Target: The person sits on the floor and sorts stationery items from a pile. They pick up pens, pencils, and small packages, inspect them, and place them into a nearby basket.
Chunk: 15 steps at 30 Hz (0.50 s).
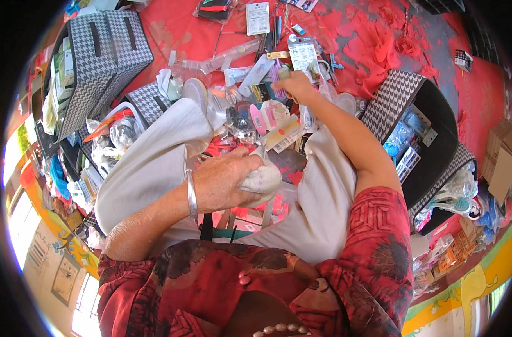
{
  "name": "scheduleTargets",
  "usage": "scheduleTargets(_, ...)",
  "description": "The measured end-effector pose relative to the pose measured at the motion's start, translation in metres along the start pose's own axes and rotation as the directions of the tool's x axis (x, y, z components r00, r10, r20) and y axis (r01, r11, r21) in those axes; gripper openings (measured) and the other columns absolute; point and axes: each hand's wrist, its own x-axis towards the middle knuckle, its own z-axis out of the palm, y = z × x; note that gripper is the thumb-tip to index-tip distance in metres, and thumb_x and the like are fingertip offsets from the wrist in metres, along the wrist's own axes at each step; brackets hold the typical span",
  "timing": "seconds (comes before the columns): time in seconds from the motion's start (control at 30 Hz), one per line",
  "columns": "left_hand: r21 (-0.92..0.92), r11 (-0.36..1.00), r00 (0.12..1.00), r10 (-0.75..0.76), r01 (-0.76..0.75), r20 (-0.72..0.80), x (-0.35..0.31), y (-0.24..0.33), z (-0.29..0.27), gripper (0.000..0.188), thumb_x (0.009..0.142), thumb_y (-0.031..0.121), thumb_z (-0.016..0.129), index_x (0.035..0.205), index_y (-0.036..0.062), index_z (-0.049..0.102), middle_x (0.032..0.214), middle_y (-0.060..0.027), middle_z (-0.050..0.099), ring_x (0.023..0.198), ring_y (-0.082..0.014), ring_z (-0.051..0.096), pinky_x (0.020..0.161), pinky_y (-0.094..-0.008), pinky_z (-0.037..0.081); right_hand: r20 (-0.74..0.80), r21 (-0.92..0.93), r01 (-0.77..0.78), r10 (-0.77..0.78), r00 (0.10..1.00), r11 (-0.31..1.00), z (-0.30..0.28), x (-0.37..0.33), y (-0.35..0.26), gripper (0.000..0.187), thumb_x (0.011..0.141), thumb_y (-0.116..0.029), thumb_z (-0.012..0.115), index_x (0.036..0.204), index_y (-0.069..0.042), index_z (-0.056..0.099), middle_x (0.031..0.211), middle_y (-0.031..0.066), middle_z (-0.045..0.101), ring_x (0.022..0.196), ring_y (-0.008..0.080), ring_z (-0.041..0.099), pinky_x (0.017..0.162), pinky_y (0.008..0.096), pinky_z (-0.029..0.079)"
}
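My left hand [225, 177] is wrapped round a pale grey, rounded cloth-like bundle [263, 178], held low between my knees. A pointed tip rises from the bundle's top. Farther forward, my right hand [297, 87] reaches into a pile of small goods, its fingers closed at slender purple pieces [277, 73]. Whether they grip these or something else is hard to make out. Just nearer lies a pink-and-white package [271, 117], with a yellowish carded pack [283, 135] beside it. Beyond the right hand is a white carded pack [302, 51].
Houndstooth fabric boxes stand at the left [96, 50] and right [393, 101], filled with packaged goods. A clear plastic tube [230, 55] lies across the red floor covering [177, 28]. Torn red material [374, 50] spreads at the far right. Cardboard [500, 163] stands at the right edge.
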Motion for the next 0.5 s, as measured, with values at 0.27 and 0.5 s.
scheduleTargets(0.27,-0.028,0.999,0.999,0.045,-0.045,0.014,0.003,0.001,0.001,0.043,0.064,0.019,0.070,0.099,0.0025,0.052,0.093,-0.0141,0.050,0.091,-0.0312,0.050,0.078,-0.0368,0.041,0.321,0.759,-0.088,-0.254,0.913,0.645,-0.037,-0.022,-0.015,0.033,0.072,-0.004,0.064,0.102,0.000,0.053,0.089,0.0105,0.061,0.085,0.0206,0.060,0.071,0.0296,0.051)
scheduleTargets(0.5,0.045,0.998,0.989,0.041,-0.035,-0.139,0.011,-0.007,-0.016,0.041,0.059,0.014,0.071,0.096,0.0026,0.056,0.109,-0.0150,0.045,0.102,-0.0317,0.046,0.085,-0.0356,0.038,0.339,0.722,-0.004,-0.350,0.873,0.691,-0.047,-0.049,-0.041,0.035,0.070,-0.008,0.067,0.101,0.000,0.055,0.085,0.0085,0.062,0.074,0.0182,0.062,0.065,0.0284,0.051)
